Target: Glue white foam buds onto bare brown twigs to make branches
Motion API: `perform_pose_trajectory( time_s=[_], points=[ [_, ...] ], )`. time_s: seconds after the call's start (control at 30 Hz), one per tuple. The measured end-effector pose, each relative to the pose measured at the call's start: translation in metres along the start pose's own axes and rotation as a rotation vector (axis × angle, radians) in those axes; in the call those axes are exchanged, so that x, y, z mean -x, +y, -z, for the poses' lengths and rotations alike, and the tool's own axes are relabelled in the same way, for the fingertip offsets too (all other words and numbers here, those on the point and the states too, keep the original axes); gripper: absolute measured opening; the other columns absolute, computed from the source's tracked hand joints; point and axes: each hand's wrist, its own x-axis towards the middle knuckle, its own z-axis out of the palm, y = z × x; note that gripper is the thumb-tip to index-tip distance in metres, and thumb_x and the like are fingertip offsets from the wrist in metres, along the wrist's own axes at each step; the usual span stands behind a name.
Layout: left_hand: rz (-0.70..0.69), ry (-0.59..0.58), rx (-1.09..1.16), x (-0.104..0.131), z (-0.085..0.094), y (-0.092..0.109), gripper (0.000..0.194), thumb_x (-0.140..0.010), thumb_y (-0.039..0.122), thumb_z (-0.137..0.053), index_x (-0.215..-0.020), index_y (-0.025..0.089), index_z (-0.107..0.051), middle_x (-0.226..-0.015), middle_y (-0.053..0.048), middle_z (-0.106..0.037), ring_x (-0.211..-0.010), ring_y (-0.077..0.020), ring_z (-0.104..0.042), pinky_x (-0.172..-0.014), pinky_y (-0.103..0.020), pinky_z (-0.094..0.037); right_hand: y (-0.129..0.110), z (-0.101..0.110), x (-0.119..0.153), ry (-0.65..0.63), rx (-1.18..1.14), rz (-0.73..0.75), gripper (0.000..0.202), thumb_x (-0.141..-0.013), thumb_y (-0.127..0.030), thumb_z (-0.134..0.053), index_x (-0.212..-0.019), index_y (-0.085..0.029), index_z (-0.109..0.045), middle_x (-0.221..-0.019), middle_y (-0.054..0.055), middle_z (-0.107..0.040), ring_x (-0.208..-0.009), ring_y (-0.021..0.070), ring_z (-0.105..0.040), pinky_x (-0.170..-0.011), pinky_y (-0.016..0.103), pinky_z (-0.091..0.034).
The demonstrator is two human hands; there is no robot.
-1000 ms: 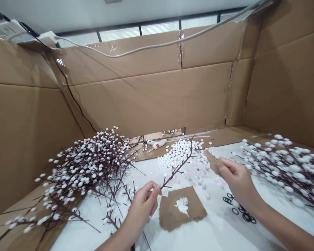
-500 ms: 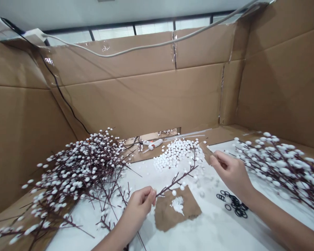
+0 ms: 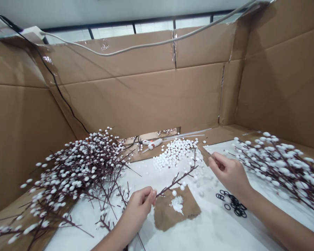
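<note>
My left hand [image 3: 143,202] pinches the lower end of a dark brown artificial twig [image 3: 175,182], which slants up and away to the right. A few white berries [image 3: 174,192] sit along it, and its side stems are mostly bare. Below the twig lies a torn cardboard square [image 3: 163,216] with a smear of white paste [image 3: 177,205] on it. My right hand [image 3: 223,167] is closed on a small strip of cardboard [image 3: 204,155], to the right of the twig's tip and apart from it. The ends of its fingers are partly hidden.
Loose white berries [image 3: 176,151] lie behind the twig, near a glue gun [image 3: 154,143]. Berry-covered branches heap up at left [image 3: 86,164] and right [image 3: 282,164]. Black rings [image 3: 234,204] lie by my right forearm. Cardboard walls [image 3: 136,101] enclose the table; a white cable [image 3: 115,53] hangs across.
My right hand has shifted very slightly left with the cardboard strip, whose tilt has changed a little. My left hand and the twig have stayed almost still.
</note>
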Motion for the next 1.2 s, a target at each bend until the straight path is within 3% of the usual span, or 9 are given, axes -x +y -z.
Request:
perform_pose_trajectory(
  time_s=[0.4, 0.63, 0.77, 0.97, 1.13, 1.2],
  points=[
    [0.002, 0.003, 0.004, 0.0, 0.0, 0.0, 0.051, -0.072, 0.068, -0.036, -0.054, 0.02, -0.04, -0.043, 0.009, -0.022, -0.042, -0.0091, -0.021, -0.043, -0.023, -0.015, 0.003, -0.001, 0.0, 0.047, 0.084, 0.123, 0.03, -0.077, -0.032, -0.039, -0.053, -0.021, -0.026, -0.04, -0.007, -0.027, -0.034, 0.0083, -0.03, -0.04, 0.019, -0.024],
    [0.015, 0.059, 0.148, -0.003, 0.005, -0.002, 0.055, -0.065, 0.073, -0.042, -0.052, 0.02, -0.038, -0.041, 0.01, -0.023, -0.039, -0.0065, -0.018, -0.04, -0.022, -0.011, 0.004, -0.004, -0.001, -0.024, 0.15, 0.062, 0.028, -0.075, -0.032, -0.04, -0.053, -0.021, -0.027, -0.039, -0.005, -0.032, -0.035, 0.0097, -0.032, -0.04, 0.02, -0.021],
    [0.065, 0.019, 0.266, -0.007, 0.011, 0.005, 0.06, -0.051, 0.08, -0.048, -0.049, 0.021, -0.035, -0.035, 0.012, -0.019, -0.034, -0.0044, -0.014, -0.037, -0.02, -0.007, 0.002, -0.003, 0.0, -0.185, -0.028, 0.005, 0.029, -0.078, -0.033, -0.038, -0.054, -0.021, -0.025, -0.043, -0.005, -0.029, -0.041, 0.01, -0.03, -0.044, 0.022, -0.023],
    [0.132, 0.027, 0.352, -0.003, 0.025, 0.009, 0.062, -0.044, 0.079, -0.054, -0.048, 0.02, -0.036, -0.03, 0.013, -0.018, -0.03, -0.0022, -0.01, -0.035, -0.019, -0.005, -0.008, -0.005, 0.004, -0.666, -0.451, -0.018, 0.027, -0.081, -0.029, -0.039, -0.056, -0.02, -0.034, -0.053, -0.005, -0.028, -0.05, 0.0101, -0.03, -0.046, 0.023, -0.022],
    [0.192, 0.025, 0.434, 0.017, 0.041, -0.003, 0.057, -0.051, 0.072, -0.06, -0.049, 0.019, -0.038, -0.031, 0.013, -0.019, -0.031, -0.0012, -0.008, -0.035, -0.018, -0.006, -0.011, -0.008, 0.006, -0.662, -0.553, -0.115, 0.031, -0.08, -0.029, -0.043, -0.053, -0.02, -0.032, -0.05, -0.006, -0.029, -0.048, 0.0097, -0.03, -0.047, 0.024, -0.022],
    [0.222, 0.003, 0.481, 0.028, 0.048, -0.01, 0.056, -0.053, 0.069, -0.061, -0.049, 0.019, -0.038, -0.031, 0.013, -0.019, -0.032, -0.001, -0.007, -0.035, -0.018, -0.006, -0.01, -0.008, 0.007, -0.715, -0.611, -0.119, 0.034, -0.081, -0.032, -0.043, -0.052, -0.02, -0.032, -0.048, -0.006, -0.031, -0.047, 0.0096, -0.032, -0.047, 0.024, -0.023]
  ],
)
